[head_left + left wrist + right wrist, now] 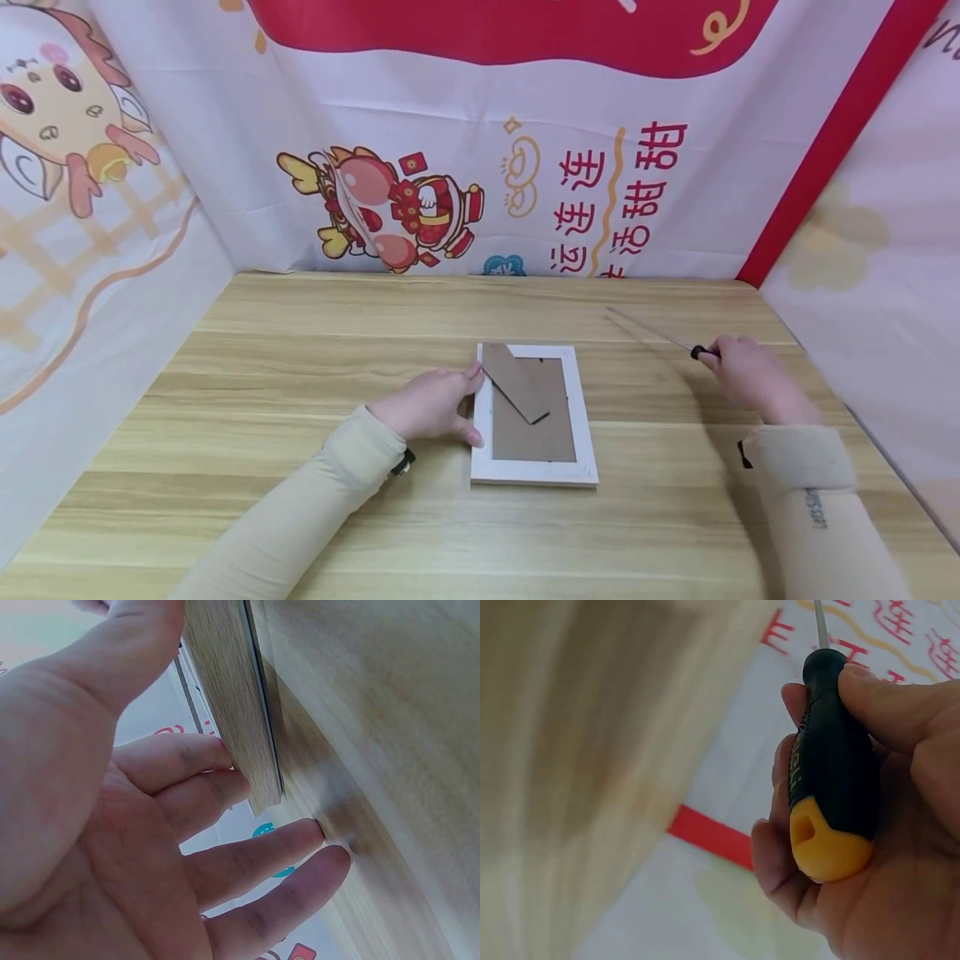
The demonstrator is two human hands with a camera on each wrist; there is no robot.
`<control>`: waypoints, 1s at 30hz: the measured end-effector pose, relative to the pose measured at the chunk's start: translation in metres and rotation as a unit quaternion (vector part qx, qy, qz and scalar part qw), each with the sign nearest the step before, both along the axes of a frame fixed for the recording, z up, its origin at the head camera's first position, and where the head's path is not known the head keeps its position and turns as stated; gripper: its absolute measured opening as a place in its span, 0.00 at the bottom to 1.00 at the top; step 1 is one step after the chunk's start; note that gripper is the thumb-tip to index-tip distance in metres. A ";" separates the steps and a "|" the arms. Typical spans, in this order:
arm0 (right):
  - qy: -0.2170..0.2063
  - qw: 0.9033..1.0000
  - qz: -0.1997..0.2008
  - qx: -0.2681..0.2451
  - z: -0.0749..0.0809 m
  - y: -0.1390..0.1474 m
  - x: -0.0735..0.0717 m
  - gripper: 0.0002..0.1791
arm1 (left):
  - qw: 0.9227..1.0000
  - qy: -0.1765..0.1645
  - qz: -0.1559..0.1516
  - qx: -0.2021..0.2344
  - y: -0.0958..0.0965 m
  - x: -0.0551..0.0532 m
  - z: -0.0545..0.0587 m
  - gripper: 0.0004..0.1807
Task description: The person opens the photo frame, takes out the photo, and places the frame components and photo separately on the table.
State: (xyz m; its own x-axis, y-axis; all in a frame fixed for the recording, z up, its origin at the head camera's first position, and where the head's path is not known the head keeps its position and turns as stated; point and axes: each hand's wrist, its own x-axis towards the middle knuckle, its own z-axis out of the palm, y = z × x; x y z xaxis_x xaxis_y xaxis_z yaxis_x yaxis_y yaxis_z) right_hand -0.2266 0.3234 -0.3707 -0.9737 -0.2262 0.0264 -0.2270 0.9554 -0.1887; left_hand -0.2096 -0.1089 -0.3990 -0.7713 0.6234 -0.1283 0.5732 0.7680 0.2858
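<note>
A white picture frame (587,417) lies back side up on the table, its brown backing board (551,446) showing. The brown stand leg (513,379) slants across that board. At the frame's left edge is my left hand (431,404), thumb and fingertips touching the side. Its fingers (255,859) look loosely extended in the left wrist view, two of them against the frame's wood-grained edge (232,705). Off to the right, my right hand (761,379) grips a screwdriver (832,765) by its black and yellow handle. The thin shaft (648,327) points to the far left, away from the frame.
The wood-grain table (300,333) runs back to a printed white cloth (420,92) hanging behind it. More cloth hangs along the left and right sides. The right forearm's sleeve (832,525) is near the table's right edge.
</note>
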 end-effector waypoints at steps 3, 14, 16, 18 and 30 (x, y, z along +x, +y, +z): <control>-0.001 1.000 0.002 -0.007 -0.010 0.006 0.002 0.14 | 1.000 0.000 -0.001 0.003 0.000 0.000 0.000 0.54; -0.069 0.997 -0.032 -0.011 -0.027 0.007 0.003 0.13 | 1.000 -0.001 -0.001 0.009 0.001 0.000 -0.002 0.54; -0.069 0.997 -0.032 -0.014 -0.028 0.008 0.004 0.12 | 1.000 0.000 -0.001 0.010 0.002 0.000 -0.002 0.54; -0.067 0.997 -0.034 -0.018 -0.029 0.008 0.003 0.12 | 1.000 0.001 -0.001 0.010 0.001 0.000 -0.002 0.54; -0.086 0.995 -0.043 -0.021 -0.032 0.011 -0.002 0.13 | 1.000 -0.004 0.006 0.012 0.001 0.000 0.000 0.54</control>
